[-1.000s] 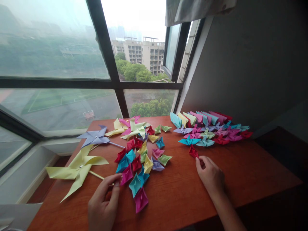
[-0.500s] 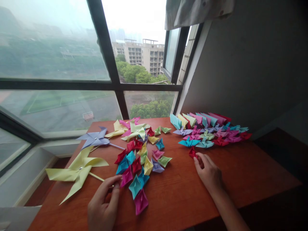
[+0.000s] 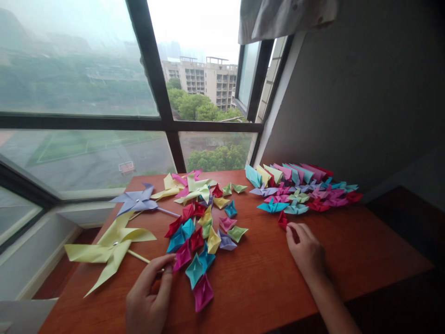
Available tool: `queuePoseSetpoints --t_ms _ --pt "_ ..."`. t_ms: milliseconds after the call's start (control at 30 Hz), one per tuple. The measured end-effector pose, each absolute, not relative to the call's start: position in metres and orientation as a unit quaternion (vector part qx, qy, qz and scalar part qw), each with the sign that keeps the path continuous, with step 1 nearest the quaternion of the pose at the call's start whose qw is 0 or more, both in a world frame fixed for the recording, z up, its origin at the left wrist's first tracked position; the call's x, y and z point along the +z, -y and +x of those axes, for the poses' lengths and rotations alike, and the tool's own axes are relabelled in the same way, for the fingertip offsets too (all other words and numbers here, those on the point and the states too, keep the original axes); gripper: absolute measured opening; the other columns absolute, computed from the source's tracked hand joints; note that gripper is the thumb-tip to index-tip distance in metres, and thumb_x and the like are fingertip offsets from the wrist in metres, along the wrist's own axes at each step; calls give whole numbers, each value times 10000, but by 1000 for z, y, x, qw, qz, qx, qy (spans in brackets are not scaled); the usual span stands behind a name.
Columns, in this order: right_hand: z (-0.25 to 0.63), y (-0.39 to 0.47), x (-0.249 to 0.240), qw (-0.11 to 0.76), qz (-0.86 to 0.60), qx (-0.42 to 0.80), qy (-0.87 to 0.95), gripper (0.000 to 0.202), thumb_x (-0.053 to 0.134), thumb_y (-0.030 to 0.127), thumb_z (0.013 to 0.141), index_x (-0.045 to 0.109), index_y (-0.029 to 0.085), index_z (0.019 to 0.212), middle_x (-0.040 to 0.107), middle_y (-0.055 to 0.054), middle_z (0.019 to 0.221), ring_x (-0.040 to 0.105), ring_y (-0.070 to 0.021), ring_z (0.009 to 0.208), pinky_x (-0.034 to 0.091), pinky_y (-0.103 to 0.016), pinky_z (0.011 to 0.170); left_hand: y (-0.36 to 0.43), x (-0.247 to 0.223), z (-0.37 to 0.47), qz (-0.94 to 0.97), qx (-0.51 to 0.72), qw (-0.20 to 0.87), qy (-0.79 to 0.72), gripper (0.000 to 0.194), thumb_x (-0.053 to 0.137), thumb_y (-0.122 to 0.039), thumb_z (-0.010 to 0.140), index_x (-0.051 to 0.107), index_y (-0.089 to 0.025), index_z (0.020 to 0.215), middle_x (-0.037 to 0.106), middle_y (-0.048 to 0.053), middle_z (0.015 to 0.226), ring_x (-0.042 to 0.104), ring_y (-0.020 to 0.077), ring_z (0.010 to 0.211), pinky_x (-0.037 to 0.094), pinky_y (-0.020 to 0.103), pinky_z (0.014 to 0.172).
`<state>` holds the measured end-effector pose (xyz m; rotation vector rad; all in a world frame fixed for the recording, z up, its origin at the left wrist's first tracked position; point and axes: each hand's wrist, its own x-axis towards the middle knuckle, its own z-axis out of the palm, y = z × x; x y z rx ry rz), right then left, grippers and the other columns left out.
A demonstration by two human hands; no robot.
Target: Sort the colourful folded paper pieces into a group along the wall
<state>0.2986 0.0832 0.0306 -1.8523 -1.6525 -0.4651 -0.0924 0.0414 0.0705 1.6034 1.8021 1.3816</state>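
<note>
Between the thumb and fingers of my right hand (image 3: 306, 248) is a small red paper boat (image 3: 282, 220), just in front of the rows of folded paper on the right. My left hand (image 3: 151, 290) is closed in a pinch at the edge of a magenta paper boat (image 3: 182, 255). Around that boat lie several more, among them a light teal boat (image 3: 194, 270), a yellow boat (image 3: 213, 240) and another magenta boat (image 3: 203, 292) nearest me. A green boat (image 3: 238, 233) sits at the right side of this cluster.
A large yellow pinwheel (image 3: 116, 248) and a lilac pinwheel (image 3: 138, 200) lie on the left of the wooden table (image 3: 250, 278). Paper cranes (image 3: 273, 206) stand in rows at the right, with folded paper pieces (image 3: 292, 172) behind them. A window (image 3: 205, 153) borders the table's far side.
My right hand has shifted slightly to the right with the red paper boat, which now stands more upright. My left hand stays at the magenta boat.
</note>
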Motion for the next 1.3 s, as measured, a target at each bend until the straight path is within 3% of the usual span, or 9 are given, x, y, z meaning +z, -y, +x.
queuePoseSetpoints --t_ms 433,1300 --pt "280 -83 31 331 -647 -123 676 244 485 292 978 708 194 956 720 -75 919 687 -178 821 500 -271 769 -43 74 -91 569 488 169 -640 193 634 -370 839 754 -233 902 799 32 866 750 222 758 618 268 685" --pt "275 -90 28 312 -668 -140 661 235 478 291 989 693 198 966 710 -53 917 659 -176 789 444 -265 723 -44 71 -92 575 496 173 -627 176 642 -339 844 753 -227 921 794 28 877 746 196 758 616 221 664"
